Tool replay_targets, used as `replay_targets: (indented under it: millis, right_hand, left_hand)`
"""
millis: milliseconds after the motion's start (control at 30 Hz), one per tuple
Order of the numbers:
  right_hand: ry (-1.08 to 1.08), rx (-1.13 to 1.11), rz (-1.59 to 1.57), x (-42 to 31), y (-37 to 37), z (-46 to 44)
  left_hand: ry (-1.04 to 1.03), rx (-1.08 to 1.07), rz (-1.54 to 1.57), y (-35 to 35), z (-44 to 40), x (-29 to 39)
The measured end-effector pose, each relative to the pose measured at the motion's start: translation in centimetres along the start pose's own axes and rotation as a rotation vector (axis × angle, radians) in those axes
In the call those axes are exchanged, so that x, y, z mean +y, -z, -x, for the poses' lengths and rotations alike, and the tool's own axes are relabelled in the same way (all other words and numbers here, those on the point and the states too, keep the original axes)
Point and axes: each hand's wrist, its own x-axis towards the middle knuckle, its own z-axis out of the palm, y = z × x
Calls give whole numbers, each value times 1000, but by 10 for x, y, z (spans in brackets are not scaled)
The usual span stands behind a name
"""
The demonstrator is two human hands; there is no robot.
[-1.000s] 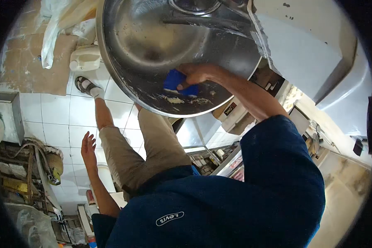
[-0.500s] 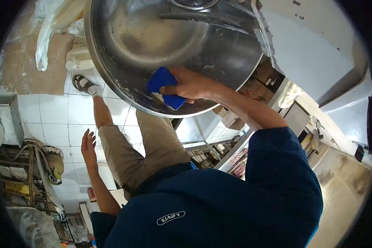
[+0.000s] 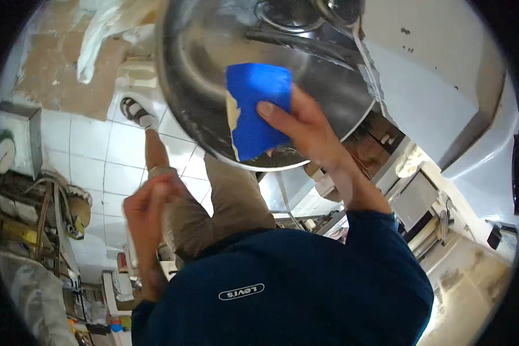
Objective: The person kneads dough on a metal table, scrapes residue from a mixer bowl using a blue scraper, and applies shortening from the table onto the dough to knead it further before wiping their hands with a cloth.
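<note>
We see the right hand [image 3: 308, 128] closed firmly around a blue scraper [image 3: 259, 115], thumb pressed flat across its face, with a ragged strip of pale paste [image 3: 233, 118] along one long edge. Half a second ago the scraper was down against the inner wall of the metal bowl [image 3: 340, 95]; now we find it raised toward the camera, over the bowl's near side, which we take to mean a scraping stroke has ended with a load picked up. The left hand [image 3: 154, 199], lower beside the legs, has come inward and blurs before us; we see nothing held in it, and cannot tell how far its fingers are curled.

Around the scraper, we note the bowl's near rim passing just below, and a dark bar [image 3: 305, 49] crossing the bowl's far part. A white housing [image 3: 415, 75] with a rough edge crowds the right side. We judge the freer room to lie leftward, where the tiled floor [image 3: 124, 150] shows between the rim and the left hand.
</note>
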Motion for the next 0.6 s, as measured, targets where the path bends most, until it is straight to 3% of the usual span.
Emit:
replay_targets:
  millis: [67,100,133,167,200,267,500,600]
  right_hand:
    - [166,75,123,-6,-17,13]
    - [260,90,213,-9,-23,18]
    - [352,111,302,-9,-29,22]
    - [451,184,331,-6,-35,23]
    - [401,192,371,-11,-36,26]
    - [293,219,459,-25,-37,31]
    - [271,168,553,-27,-24,46]
    - [300,100,625,-24,-18,51]
  left_hand:
    - [-168,-100,21,-38,1,50]
    - [-180,-146,-127,-46,-2,77]
    - [-205,-121,-36,-59,-6,80]
    - [-97,-102,-90,-63,-10,88]
    - [11,-88,-140,-66,-14,96]
    - [-54,-82,-69,-69,-22,103]
    - [-136,-73,123,-87,-36,109]
    - [-137,69,144,-94,-38,111]
